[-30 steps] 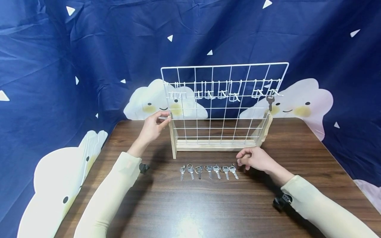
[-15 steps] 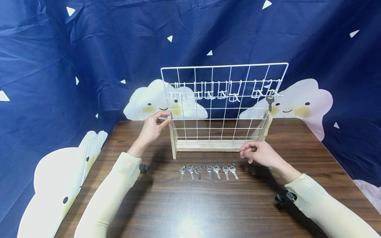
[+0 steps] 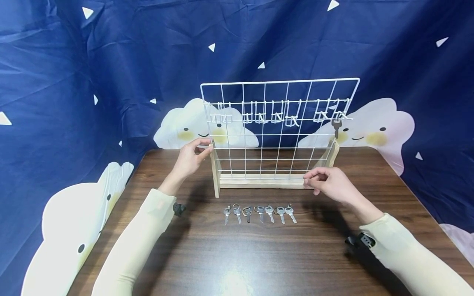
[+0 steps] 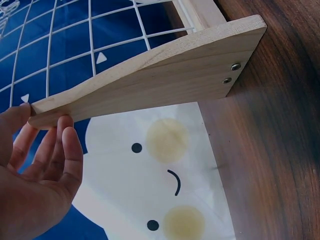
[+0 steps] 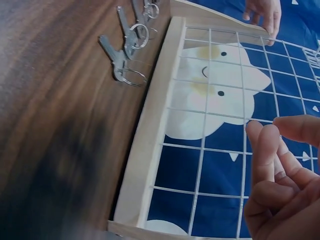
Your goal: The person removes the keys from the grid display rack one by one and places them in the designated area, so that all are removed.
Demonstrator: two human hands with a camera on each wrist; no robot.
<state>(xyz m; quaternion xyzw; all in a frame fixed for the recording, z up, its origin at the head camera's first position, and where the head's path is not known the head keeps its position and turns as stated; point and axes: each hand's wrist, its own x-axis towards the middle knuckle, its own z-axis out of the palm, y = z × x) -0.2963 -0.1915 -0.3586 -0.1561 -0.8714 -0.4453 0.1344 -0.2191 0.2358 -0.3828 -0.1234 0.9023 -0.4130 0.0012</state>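
Note:
My left hand (image 3: 189,158) pinches the upper tip of the rack's left wooden side panel (image 4: 150,80) between thumb and fingers. In the left wrist view the left fingers (image 4: 72,150) lie against that panel's edge. My right hand (image 3: 327,183) is in front of the rack's lower right, fingers loosely bent; the right wrist view shows nothing between thumb and fingertips. The white wire grid (image 3: 261,147) stands in a wooden base (image 3: 259,181). Hooks (image 3: 277,117) line its upper part. One dark key (image 3: 336,128) hangs from the rightmost hook.
Several silver keys (image 3: 269,213) with rings lie in a row on the brown wooden table (image 3: 207,255), in front of the rack. A blue cloth (image 3: 122,74) with clouds and white triangles hangs behind and to the left.
My right hand has lifted from beside the row's right end, moving up and slightly right toward the rack's lower right corner. The left hand, rack and keys have kept their places.

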